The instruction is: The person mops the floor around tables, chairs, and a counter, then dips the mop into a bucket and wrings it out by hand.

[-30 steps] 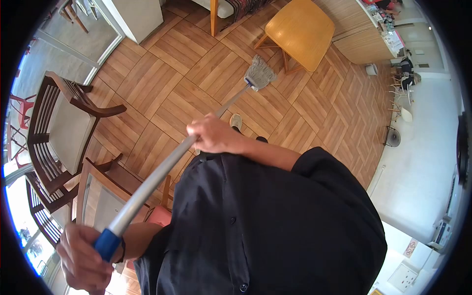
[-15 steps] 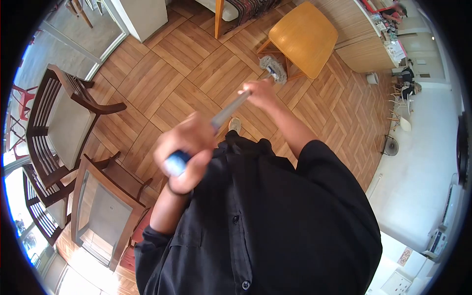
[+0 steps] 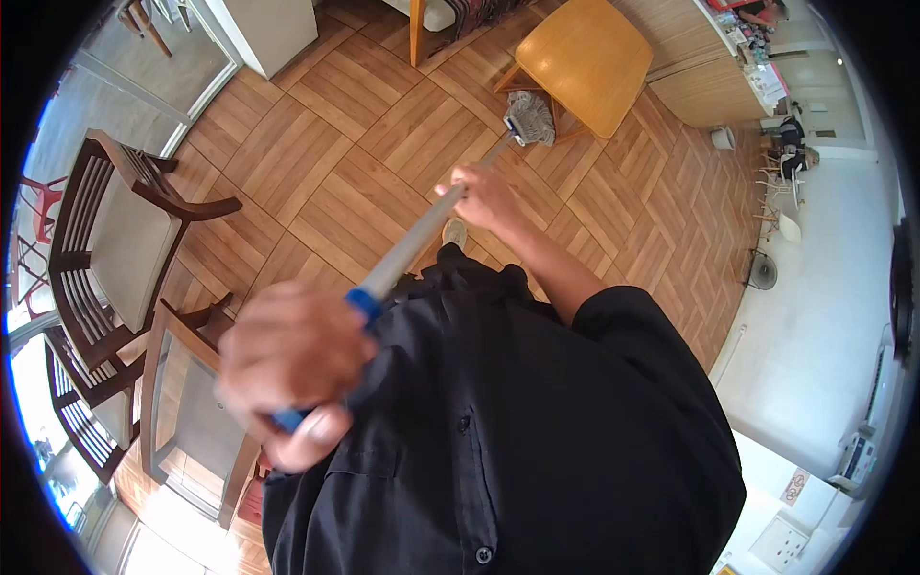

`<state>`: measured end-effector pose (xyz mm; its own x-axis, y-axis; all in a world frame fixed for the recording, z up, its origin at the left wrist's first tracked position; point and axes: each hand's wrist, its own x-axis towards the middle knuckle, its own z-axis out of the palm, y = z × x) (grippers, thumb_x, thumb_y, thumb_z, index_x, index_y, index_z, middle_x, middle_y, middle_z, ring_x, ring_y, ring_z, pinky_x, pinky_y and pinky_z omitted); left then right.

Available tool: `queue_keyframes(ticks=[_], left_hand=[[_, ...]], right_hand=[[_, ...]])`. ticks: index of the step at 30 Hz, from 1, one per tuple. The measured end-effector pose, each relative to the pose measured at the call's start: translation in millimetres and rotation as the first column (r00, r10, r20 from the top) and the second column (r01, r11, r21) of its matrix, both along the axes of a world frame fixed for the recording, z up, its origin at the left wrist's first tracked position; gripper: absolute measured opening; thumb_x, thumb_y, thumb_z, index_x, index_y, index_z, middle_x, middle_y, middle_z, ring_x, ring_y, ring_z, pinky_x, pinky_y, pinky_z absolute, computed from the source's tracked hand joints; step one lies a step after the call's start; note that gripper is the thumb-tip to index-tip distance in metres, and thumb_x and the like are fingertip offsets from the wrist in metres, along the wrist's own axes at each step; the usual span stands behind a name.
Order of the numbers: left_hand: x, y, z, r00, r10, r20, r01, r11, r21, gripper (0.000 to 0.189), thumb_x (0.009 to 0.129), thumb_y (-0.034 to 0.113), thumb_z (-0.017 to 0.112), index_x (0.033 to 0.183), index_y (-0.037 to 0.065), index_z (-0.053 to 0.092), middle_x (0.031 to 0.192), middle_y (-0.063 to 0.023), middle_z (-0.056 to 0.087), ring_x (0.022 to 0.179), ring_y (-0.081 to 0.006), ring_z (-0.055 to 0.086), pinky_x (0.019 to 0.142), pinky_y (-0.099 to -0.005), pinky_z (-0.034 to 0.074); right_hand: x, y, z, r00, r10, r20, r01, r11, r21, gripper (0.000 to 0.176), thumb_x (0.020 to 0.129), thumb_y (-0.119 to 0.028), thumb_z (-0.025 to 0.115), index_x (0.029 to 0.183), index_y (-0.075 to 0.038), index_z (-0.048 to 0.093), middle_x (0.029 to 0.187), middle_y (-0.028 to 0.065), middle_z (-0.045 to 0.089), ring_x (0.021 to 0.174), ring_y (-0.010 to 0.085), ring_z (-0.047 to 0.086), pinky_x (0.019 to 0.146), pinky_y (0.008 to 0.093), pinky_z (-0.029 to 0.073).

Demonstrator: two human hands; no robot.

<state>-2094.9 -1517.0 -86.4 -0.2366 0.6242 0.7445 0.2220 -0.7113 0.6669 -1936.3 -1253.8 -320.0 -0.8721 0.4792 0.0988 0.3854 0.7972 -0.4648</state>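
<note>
A mop with a pale pole (image 3: 407, 251) and blue grip parts slants from lower left to upper right. My left hand (image 3: 292, 369), blurred and close to the camera, is wrapped round its blue top end. Farther down, my right hand (image 3: 482, 196) closes round the pole. The grey stringy mop head (image 3: 533, 117) lies on the wooden floor (image 3: 388, 168), beside and partly beneath a yellow wooden chair or stool (image 3: 586, 62).
Dark wooden armchairs (image 3: 125, 244) and a grey-topped table (image 3: 206, 412) stand at the left. A white pillar (image 3: 273, 34) is at the upper left. Along the right are a wood-panelled counter (image 3: 704, 91), a small bin (image 3: 723, 139) and a fan (image 3: 762, 270). People appear at the far upper right.
My left hand has moved down and left, nearer the camera, with the pole's top end. My right hand has shifted slightly left. The mop head has moved slightly up and its strands have spread.
</note>
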Motion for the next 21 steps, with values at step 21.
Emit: queue_keyframes(ticks=[21], left_hand=[[59.4, 28.3, 2.7, 0.953, -0.283, 0.103, 0.281, 0.959, 0.038, 0.04, 0.086, 0.018, 0.07, 0.056, 0.012, 0.044, 0.053, -0.0024, 0.045, 0.043, -0.0219, 0.046, 0.041, -0.0362, 0.028]], right_hand=[[27.6, 48.0, 14.3, 0.941, 0.305, 0.147, -0.301, 0.952, -0.05, 0.02, 0.082, -0.027, 0.065, 0.071, -0.011, 0.059, 0.073, 0.0066, 0.061, 0.077, 0.0289, 0.063, 0.069, 0.0437, 0.047]])
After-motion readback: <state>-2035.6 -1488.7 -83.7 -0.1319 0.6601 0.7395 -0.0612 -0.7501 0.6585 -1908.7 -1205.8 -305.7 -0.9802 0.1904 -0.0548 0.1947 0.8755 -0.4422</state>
